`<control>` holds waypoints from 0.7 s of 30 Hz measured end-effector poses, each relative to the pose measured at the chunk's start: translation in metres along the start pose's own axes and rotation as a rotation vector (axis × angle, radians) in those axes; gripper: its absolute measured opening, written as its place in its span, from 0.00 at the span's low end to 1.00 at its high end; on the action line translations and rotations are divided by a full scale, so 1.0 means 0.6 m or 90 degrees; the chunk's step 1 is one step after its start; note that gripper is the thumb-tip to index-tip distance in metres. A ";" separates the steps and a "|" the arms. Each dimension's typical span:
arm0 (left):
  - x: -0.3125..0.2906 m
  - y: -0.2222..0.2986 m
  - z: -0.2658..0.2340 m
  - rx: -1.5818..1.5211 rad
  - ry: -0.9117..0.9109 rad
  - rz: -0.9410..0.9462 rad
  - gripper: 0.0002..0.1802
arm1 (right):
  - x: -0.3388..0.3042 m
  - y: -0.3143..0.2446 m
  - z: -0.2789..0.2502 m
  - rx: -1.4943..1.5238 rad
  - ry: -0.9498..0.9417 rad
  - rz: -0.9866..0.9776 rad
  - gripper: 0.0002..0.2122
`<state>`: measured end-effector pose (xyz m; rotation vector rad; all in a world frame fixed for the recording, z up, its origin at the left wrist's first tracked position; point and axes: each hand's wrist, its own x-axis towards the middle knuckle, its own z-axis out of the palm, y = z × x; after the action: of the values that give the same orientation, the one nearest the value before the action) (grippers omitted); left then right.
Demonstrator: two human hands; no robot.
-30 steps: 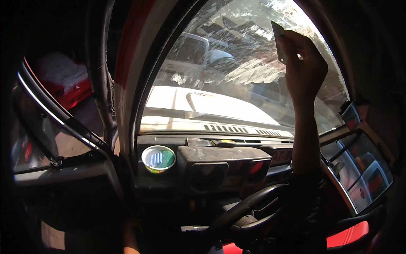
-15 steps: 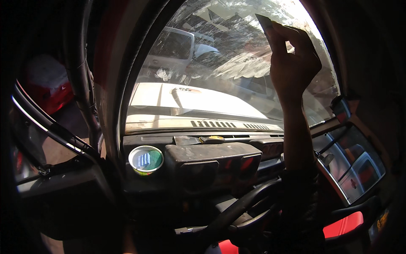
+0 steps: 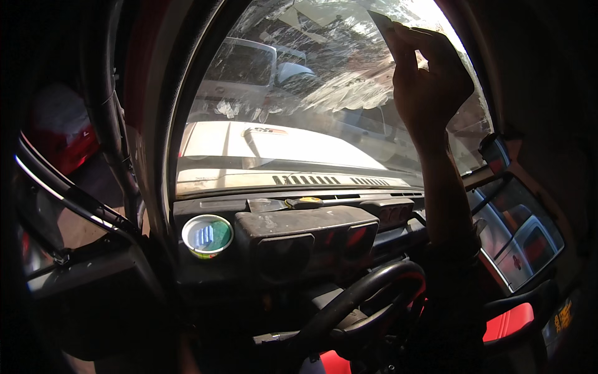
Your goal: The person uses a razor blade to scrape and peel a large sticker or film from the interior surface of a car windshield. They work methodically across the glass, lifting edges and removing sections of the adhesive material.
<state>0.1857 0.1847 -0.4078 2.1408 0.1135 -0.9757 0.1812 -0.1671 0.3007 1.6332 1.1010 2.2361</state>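
My right hand point(image 3: 433, 84) is raised to the upper part of the windshield point(image 3: 243, 140). Thumb and fingers pinch a thin, dark, flat scraper blade point(image 3: 381, 30), whose pointed corner sticks out to the upper left close to the glass. Whether its edge touches the glass I cannot tell. White smears and streaks cover much of the pane around the hand. Below, on the dashboard, lies a putty knife point(image 3: 303, 203) with a black and yellow handle. My left hand does not show.
A round white tub point(image 3: 207, 235) with green and pale blue inside stands on the dashboard's left. An instrument housing point(image 3: 305, 225) rises beside it, with the steering wheel point(image 3: 358, 302) in front. A side mirror point(image 3: 495, 153) is at right; red seats show low down.
The view has shifted slightly, so the dashboard and tub appear a little further left. My right hand stays high at the glass, still pinching the blade, a touch higher in the picture.
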 end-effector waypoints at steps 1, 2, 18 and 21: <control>0.001 -0.003 0.002 -0.011 0.017 0.008 0.34 | 0.001 0.000 -0.001 0.015 0.002 0.038 0.04; 0.004 -0.008 0.003 -0.016 0.016 0.016 0.34 | -0.001 -0.002 0.001 0.039 -0.007 0.022 0.04; -0.136 0.097 -0.044 0.062 -0.003 -0.030 0.37 | -0.003 -0.013 0.019 0.016 -0.011 -0.065 0.06; -0.125 0.090 -0.039 0.056 0.005 -0.027 0.37 | 0.001 -0.015 0.019 0.054 0.046 0.008 0.06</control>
<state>0.1671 0.1789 -0.3144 2.2302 0.1228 -1.0130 0.1883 -0.1551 0.2967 1.6077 1.2223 2.3027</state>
